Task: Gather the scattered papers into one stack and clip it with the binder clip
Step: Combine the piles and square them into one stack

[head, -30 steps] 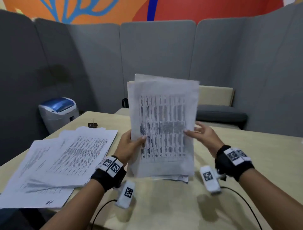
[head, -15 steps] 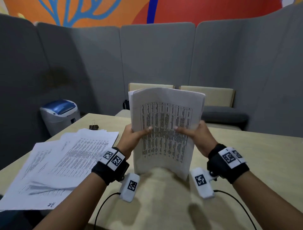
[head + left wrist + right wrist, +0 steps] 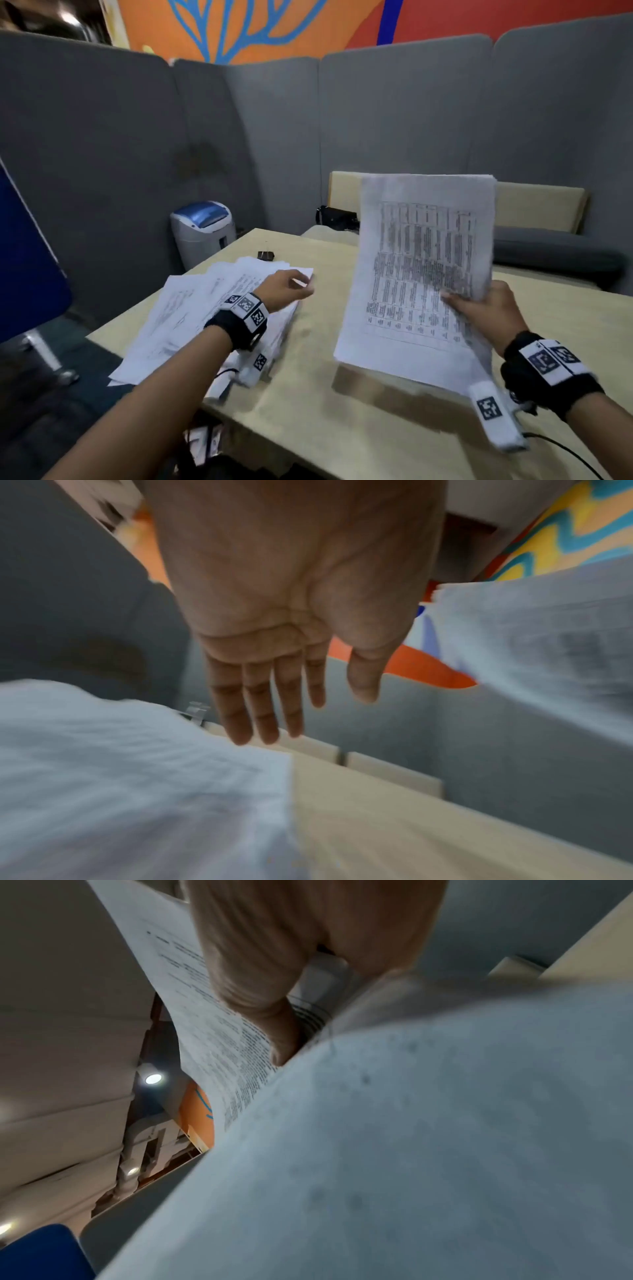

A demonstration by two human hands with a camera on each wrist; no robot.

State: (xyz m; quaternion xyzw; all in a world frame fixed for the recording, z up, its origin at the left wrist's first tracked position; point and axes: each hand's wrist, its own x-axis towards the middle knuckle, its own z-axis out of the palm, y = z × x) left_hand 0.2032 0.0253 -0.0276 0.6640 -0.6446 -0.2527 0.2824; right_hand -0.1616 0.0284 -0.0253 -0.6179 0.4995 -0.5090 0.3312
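Right hand (image 3: 486, 308) of mine grips a thick stack of printed papers (image 3: 421, 274) by its right edge, thumb on the front sheet and fingers behind, holding it tilted up off the tabletop (image 3: 342, 428) with its lower edge just above the surface. From the right wrist view the stack (image 3: 411, 1137) fills most of the frame and my thumb (image 3: 267, 1010) presses on the printed page. Left hand (image 3: 284, 289) hovers palm down, fingers (image 3: 260, 704) straight and relaxed, holding nothing, over the loose papers (image 3: 212, 308) fanned out on the left part of the tabletop. Beyond those sheets, near the far edge, lies the black binder clip (image 3: 266, 255), apart from both hands. Past that corner stands a grey bin with a blue lid (image 3: 202, 229).
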